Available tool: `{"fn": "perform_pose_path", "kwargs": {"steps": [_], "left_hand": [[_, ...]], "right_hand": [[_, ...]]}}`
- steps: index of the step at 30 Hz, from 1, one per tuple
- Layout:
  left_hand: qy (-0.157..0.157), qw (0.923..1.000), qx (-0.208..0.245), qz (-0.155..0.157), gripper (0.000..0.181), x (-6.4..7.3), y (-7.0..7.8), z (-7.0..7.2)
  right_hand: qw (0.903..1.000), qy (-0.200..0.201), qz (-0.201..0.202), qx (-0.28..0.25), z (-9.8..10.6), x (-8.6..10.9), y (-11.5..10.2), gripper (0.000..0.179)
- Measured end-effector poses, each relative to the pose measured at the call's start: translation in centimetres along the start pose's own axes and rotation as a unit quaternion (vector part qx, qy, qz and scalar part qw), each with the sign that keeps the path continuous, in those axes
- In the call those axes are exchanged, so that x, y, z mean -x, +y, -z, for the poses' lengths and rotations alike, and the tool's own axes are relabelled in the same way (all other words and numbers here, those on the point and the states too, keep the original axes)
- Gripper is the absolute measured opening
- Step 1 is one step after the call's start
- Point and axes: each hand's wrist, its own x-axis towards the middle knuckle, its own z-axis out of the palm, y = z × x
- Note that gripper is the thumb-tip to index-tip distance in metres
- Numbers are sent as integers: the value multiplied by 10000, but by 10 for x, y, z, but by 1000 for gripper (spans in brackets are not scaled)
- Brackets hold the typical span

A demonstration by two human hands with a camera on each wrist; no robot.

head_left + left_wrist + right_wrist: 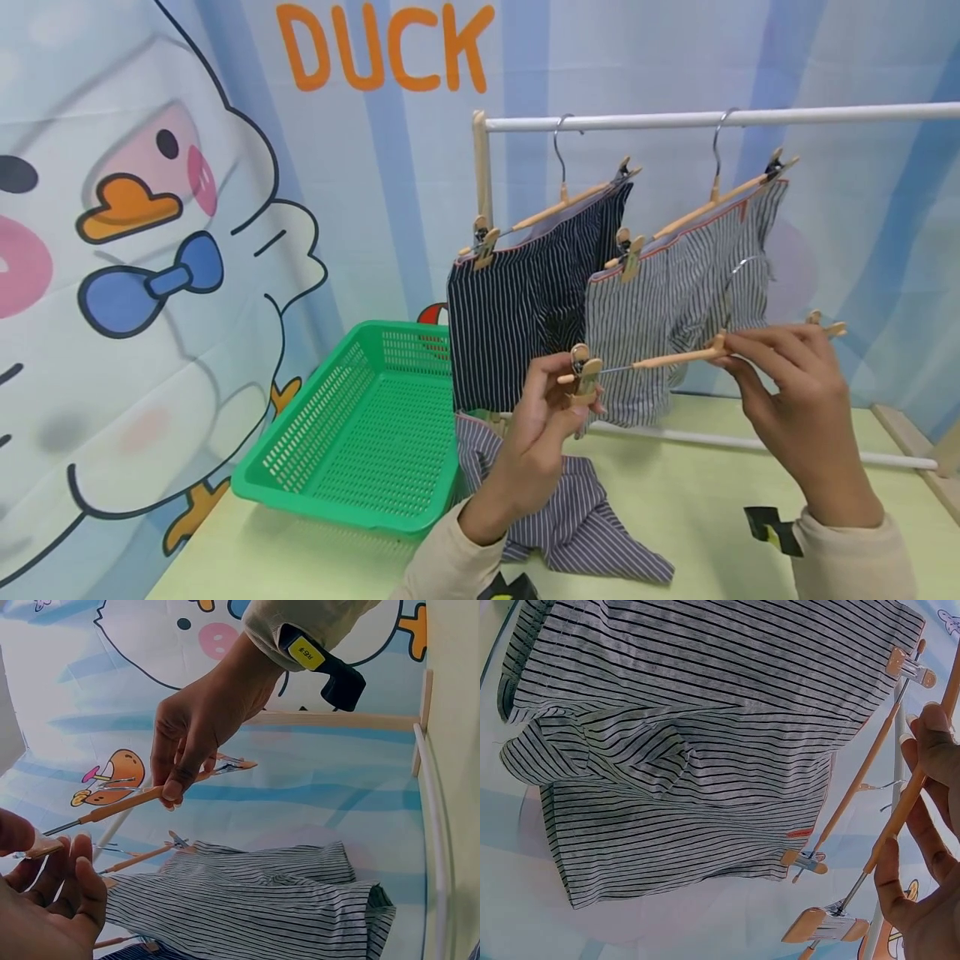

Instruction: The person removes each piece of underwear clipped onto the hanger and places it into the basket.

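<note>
Both hands hold a wooden clip hanger (671,360) level in front of the rack, with no garment on it. My left hand (534,437) grips its left end at the wooden clip (588,379), thumb and fingers around it. At the middle of the bar, near the hook, my right hand (795,387) pinches the wood; the right clip (826,925) sticks out beyond that hand. Just behind hang grey striped shorts (652,312), clipped by the waistband to another hanger. Dark pinstriped shorts (517,321) hang to their left on a second one.
A white rail (652,121) carries both hung pairs. On the table, a green plastic basket (345,518) stands at the left. A grey-purple striped garment (577,525) lies beside it, partly behind my left hand. The rack's lower bar (892,460) crosses the back.
</note>
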Motion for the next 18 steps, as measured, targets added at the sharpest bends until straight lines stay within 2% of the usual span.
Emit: {"fn": "perform_pose_path", "kwargs": {"steps": [8,18], "left_hand": [[-21,10000,78,4,46,0,-1,0],[24,9996,-71,-255,30,-1,-3,1]], "right_hand": [[9998,-107,167,-57,2,-1,-1,55],[9990,-44,313,-315,2,-2,-4,53]]}}
